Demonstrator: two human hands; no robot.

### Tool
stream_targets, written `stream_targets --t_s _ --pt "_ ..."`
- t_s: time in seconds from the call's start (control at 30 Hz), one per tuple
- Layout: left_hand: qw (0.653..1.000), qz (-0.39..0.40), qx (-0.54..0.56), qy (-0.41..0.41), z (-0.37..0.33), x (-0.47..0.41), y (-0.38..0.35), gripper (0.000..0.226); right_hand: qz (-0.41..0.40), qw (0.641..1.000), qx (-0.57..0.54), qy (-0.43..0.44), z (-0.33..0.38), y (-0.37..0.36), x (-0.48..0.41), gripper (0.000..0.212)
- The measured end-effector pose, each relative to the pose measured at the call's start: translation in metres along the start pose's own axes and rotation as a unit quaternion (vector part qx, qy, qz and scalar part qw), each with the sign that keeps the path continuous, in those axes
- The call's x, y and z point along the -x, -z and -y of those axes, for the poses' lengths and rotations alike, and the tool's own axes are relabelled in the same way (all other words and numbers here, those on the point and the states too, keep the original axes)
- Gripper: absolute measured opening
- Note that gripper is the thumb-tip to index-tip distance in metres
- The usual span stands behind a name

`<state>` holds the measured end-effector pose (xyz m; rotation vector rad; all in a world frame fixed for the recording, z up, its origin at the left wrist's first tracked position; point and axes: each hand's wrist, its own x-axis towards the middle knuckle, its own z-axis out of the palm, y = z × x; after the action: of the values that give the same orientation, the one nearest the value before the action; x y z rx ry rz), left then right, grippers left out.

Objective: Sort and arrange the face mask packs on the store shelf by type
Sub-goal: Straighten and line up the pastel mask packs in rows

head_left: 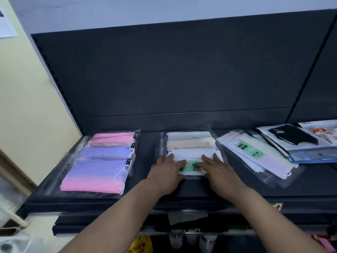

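Both of a person's bare hands lie flat on a clear plastic pack of white face masks with a green label (191, 166), which sits at the front of the middle column on a dark grey metal store shelf (145, 189). The left hand (166, 175) covers the pack's left edge, the right hand (218, 172) its right edge; the fingers of each are stretched out, slightly spread and pressed down on the plastic, gripping nothing.

Behind that pack, in the same column, lie a pale yellow mask pack (190, 143) and a light greenish-white mask pack (188, 135), each overlapping the next toward the shelf's back panel.

To the left, well apart, three pink-and-lavender gradient mask packs (102, 165) form their own overlapping column. To the right, loose cream and white packs with a green "FACE MASK" label (249, 150) lie at an angle, beside a white pouch showing a black mask (295, 137). At the far right edge an orange-printed pack (322, 132) is only partly in view.
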<state>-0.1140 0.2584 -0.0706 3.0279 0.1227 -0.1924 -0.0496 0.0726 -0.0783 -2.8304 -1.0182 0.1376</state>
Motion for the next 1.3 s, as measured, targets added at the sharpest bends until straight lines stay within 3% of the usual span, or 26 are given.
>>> stream_targets --t_s 0.17,0.27,0.37,0.47,0.6,0.73,0.93,1.07,1.23,1.3 --pt "1.000 0.018 -0.002 0.002 -0.001 -0.012 0.006 0.051 0.019 0.998 -0.055 -0.017 -0.002 0.003 -0.011 0.056" --pt "0.999 0.042 -0.002 0.001 0.000 -0.015 0.010 0.049 -0.069 0.990 -0.105 -0.058 -0.010 0.008 -0.005 0.046" --pt "1.000 0.021 -0.004 0.011 -0.008 -0.018 0.018 0.053 -0.136 0.980 -0.036 -0.143 -0.041 0.012 0.007 0.047" --pt "0.999 -0.047 -0.002 -0.003 -0.034 -0.024 0.028 0.060 -0.072 0.973 0.005 -0.218 -0.076 0.018 0.018 0.058" --pt "0.997 -0.060 0.037 -0.041 -0.078 -0.037 0.029 0.051 0.006 0.966 -0.013 -0.259 -0.104 0.023 0.032 0.059" --pt "0.991 -0.071 0.092 -0.068 -0.123 -0.049 0.026 0.034 -0.015 0.968 -0.026 -0.251 -0.118 0.043 0.043 0.036" --pt "0.981 -0.014 0.191 -0.042 -0.185 -0.067 0.021 0.019 0.000 0.973 0.071 -0.218 -0.143 0.057 0.062 0.041" --pt "0.939 0.000 0.341 0.042 -0.215 -0.076 0.020 0.044 -0.015 0.982 -0.037 -0.185 -0.162 0.044 0.069 0.036" --pt "0.824 -0.058 0.539 0.164 -0.231 -0.088 0.014 0.050 -0.092 0.981 -0.122 -0.120 -0.176 0.043 0.082 0.039" --pt "0.818 -0.077 0.543 0.177 -0.233 -0.090 0.011 0.053 -0.104 0.982 -0.126 -0.098 -0.177 0.046 0.084 0.036"
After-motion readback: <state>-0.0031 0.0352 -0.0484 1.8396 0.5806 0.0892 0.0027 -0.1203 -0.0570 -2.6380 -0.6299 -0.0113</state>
